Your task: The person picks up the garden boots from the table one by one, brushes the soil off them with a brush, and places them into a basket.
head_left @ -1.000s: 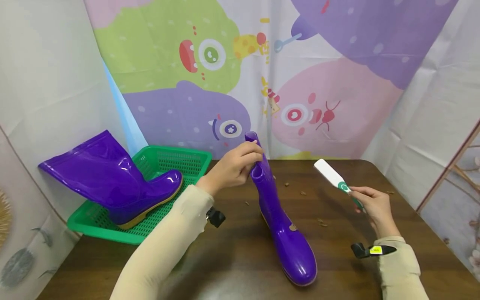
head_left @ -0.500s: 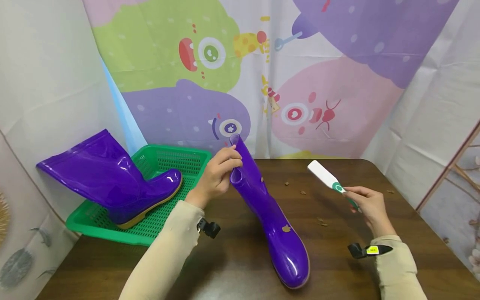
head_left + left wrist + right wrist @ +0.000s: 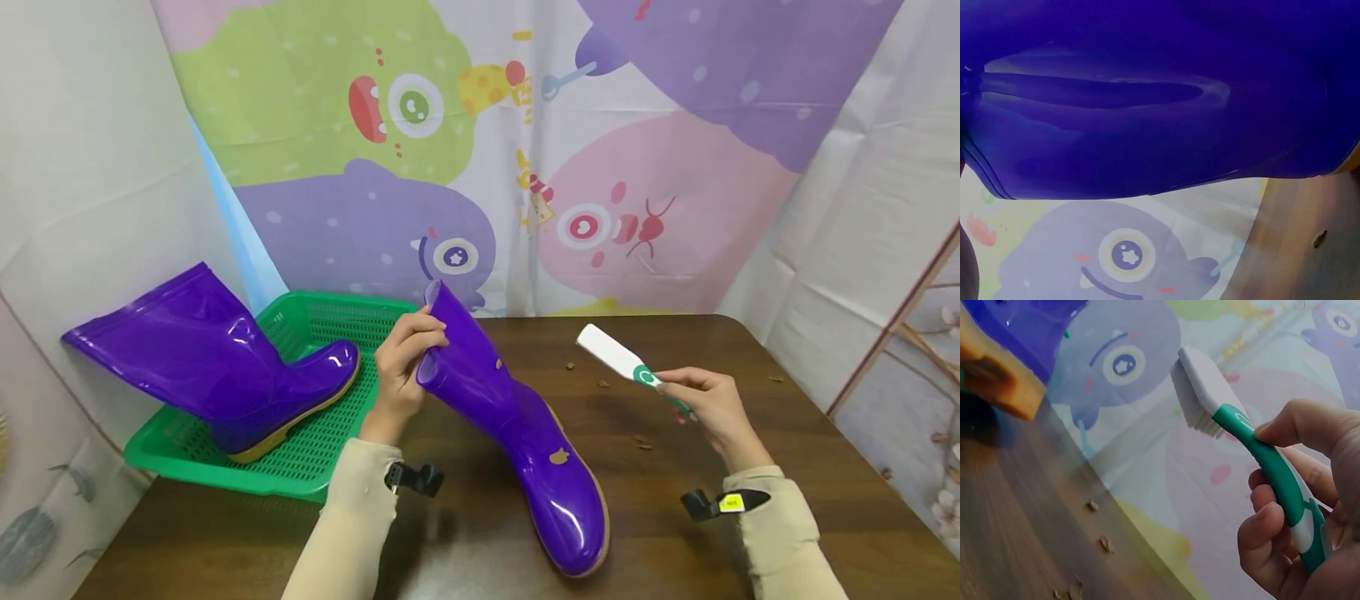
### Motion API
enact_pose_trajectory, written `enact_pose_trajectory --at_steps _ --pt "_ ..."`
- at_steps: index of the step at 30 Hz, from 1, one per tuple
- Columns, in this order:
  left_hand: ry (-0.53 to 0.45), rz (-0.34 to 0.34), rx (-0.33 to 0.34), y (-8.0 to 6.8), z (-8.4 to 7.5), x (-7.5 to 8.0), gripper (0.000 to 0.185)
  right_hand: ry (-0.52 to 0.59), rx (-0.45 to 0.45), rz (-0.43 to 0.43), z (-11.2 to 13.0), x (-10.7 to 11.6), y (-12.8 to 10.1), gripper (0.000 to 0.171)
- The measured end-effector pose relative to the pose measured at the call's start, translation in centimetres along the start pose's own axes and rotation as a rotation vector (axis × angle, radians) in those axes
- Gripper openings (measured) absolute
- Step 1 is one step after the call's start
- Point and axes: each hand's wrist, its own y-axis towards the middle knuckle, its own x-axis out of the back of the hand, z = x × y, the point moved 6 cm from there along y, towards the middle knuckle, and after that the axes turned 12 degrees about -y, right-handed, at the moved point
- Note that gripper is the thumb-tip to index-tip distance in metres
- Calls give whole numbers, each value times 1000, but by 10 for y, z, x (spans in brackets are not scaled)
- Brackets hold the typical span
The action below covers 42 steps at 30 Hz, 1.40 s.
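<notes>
My left hand (image 3: pixel 401 367) pinched the boot (image 3: pixel 517 433) top, shaft leaning toward it; my right hand (image 3: pixel 708 408) gripped the brush (image 3: pixel 626 367), just beside.

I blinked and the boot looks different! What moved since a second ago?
The left hand, gripping the boot by its top, has tipped the shaft leftward toward the green basket. The right hand with the brush drifted slightly left. The other boot stayed in the basket.
</notes>
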Motion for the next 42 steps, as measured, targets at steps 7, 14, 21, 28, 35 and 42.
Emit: enact_pose_trajectory --at_steps 7,14,21,28,35,42 --pt "-13 -36 14 -7 -6 8 25 -52 41 67 11 -13 -6 19" --pt "52 73 7 -8 -16 13 25 -87 43 116 5 -28 -12 17" --pt "210 263 -26 -2 -26 11 29 -74 74 142 5 -40 -12 20" --pt "302 379 17 3 -29 14 28 -83 88 154 10 -41 -14 19" --pt "400 550 124 10 -36 11 28 -34 139 214 14 -44 -21 25" --pt "448 576 166 12 -38 17 28 -50 155 257 16 -44 -32 24"
